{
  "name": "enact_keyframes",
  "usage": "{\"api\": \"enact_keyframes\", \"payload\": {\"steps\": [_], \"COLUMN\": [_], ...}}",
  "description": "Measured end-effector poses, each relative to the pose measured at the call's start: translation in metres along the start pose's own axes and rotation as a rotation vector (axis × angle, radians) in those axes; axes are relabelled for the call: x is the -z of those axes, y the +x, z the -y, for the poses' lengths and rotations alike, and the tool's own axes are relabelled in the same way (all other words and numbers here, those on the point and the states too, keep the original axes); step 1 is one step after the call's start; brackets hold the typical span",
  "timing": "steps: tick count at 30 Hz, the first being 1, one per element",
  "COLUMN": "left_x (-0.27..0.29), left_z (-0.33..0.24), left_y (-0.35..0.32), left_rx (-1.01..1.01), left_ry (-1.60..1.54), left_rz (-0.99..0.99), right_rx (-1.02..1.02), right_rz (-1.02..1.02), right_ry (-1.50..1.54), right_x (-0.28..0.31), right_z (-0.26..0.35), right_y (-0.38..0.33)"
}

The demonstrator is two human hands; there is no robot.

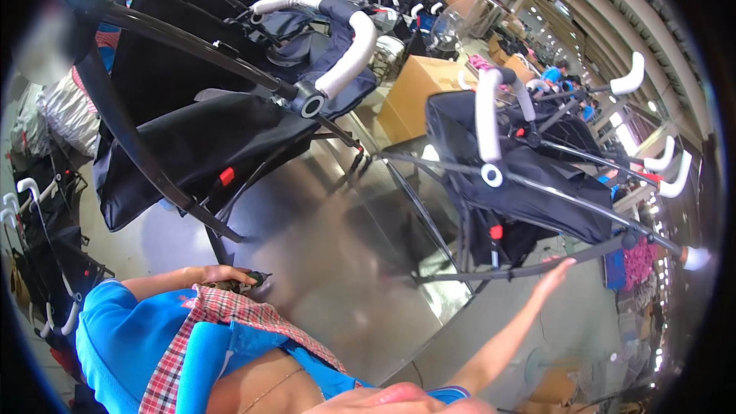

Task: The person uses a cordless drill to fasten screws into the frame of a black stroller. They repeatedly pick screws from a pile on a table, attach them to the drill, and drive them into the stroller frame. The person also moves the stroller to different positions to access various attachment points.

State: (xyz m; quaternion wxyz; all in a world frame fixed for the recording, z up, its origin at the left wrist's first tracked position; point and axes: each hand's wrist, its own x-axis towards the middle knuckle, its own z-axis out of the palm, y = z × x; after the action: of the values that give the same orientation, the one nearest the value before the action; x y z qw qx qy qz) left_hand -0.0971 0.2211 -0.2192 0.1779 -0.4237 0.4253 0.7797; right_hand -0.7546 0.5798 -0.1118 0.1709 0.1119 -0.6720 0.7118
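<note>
My left hand point(216, 274) is close to my body, its fingers closed round a dark handheld tool point(259, 278) with a thin tip; most of the tool is hidden. Out to the right, my right hand point(552, 276) has its fingers on the lower black tube of a stroller point(529, 205). This stroller has black fabric, a white-covered bumper bar, white handle grips and a red clip. A second black stroller point(207, 134), also with a white and dark bumper bar and a red clip, stands at the left, apart from both hands.
Under the strollers is a shiny metal table point(330, 261). A cardboard box point(425, 92) stands behind, between the two strollers. More strollers point(54, 261) are at the far left and along the back. Pink bundles point(640, 264) lie at the right; people in blue work in the distance.
</note>
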Motion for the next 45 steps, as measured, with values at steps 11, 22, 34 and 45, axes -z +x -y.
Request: {"api": "enact_keyframes", "payload": {"steps": [11, 22, 34, 45], "left_x": [0.033, 0.136, 0.135, 0.054], "left_z": [-0.001, 0.058, 0.046, -0.043], "left_y": [0.004, 0.004, -0.061, -0.002], "left_rx": [-0.019, 0.030, -0.202, -0.857], "left_ry": [0.104, 0.207, 0.392, 0.709], "left_rz": [0.331, 0.449, 0.306, 0.091], "right_rx": [0.356, 0.855, 0.797, 0.740], "right_rz": [0.380, 0.611, 0.290, -0.276], "right_ry": [-0.057, -1.088, -0.952, -0.947], "right_x": [-0.172, -0.150, -0.125, 0.000], "right_z": [0.165, 0.148, 0.186, 0.282], "right_y": [-0.346, -0.498, -0.610, -0.607]}}
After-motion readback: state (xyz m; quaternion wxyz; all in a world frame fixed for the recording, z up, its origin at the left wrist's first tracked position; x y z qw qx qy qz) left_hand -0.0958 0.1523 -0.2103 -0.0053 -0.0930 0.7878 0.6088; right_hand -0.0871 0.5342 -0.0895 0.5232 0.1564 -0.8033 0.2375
